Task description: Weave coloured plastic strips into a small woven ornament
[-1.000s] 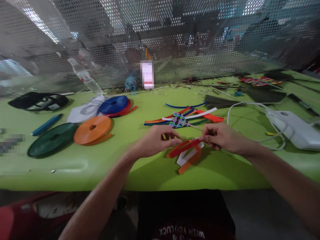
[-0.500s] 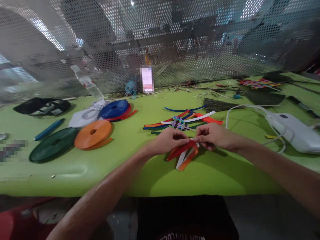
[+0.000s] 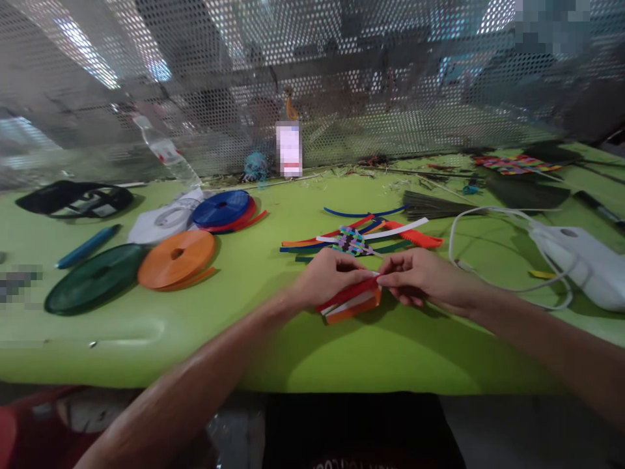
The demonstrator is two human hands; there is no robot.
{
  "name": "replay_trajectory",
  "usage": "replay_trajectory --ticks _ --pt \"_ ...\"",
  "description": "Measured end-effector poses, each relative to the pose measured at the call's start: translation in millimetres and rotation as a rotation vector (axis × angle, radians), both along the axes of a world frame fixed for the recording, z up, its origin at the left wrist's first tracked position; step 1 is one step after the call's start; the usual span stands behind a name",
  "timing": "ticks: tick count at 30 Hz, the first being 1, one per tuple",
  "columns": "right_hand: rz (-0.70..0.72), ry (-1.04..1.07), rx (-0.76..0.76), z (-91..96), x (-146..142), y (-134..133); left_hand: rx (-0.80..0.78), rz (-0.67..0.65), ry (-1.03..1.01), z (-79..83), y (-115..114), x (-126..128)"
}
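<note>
My left hand (image 3: 328, 279) pinches a small bundle of red, white and orange ribbon strips (image 3: 352, 301) above the table. My right hand (image 3: 414, 279) pinches the same strips at their right end, its fingertips close to those of the left. The loose strip ends point down and left below my left fingers. Just beyond my hands lies a small woven piece (image 3: 352, 241) in purple, black and turquoise on a thin stick. Around it are loose strips in blue, orange, white and green, and a white strip (image 3: 400, 228) crosses them. An orange-red tool (image 3: 415, 236) is partly under that strip.
On the left are an orange ribbon roll (image 3: 176, 259), a green roll (image 3: 95, 280), a blue roll (image 3: 222, 208) and a blue pen-like tool (image 3: 88, 246). At right stands a white corded device (image 3: 581, 260). A perforated screen (image 3: 342, 78) rises behind the green table (image 3: 234, 352).
The bundle's loose ends have swung left and now lie closer together, having been spread downward. Both hands still pinch it. The view has shifted slightly.
</note>
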State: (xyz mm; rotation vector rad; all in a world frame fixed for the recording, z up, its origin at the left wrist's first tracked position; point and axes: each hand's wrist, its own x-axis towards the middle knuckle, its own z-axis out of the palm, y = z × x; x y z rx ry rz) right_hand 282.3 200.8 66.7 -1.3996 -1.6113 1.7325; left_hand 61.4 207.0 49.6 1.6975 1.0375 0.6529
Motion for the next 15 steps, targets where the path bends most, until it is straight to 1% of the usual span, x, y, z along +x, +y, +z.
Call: replay_trajectory --ticks 3,5,8,10,12,15 --pt "-0.036 -0.050 0.021 -0.2 -2.1 0.8 0.018 0.021 -0.015 0.5 -0.3 -0.7" --pt "-0.025 -0.069 0.022 -0.5 -3.3 2.6 0.028 0.003 -0.022 1.6 0.3 -0.8" --pt "0.027 -0.072 0.011 -0.5 -5.1 5.7 0.033 -0.063 -0.039 4.4 3.2 -0.9" --pt "0.037 -0.070 0.014 0.4 -6.2 7.4 0.043 -0.095 -0.045 6.6 6.8 -2.3" --pt "0.016 -0.066 0.024 1.6 -6.9 8.4 0.044 -0.136 -0.049 9.0 11.8 -6.4" --pt "-0.027 -0.067 0.035 2.3 -6.7 9.5 -0.034 -0.239 -0.107 12.7 21.0 -18.5"
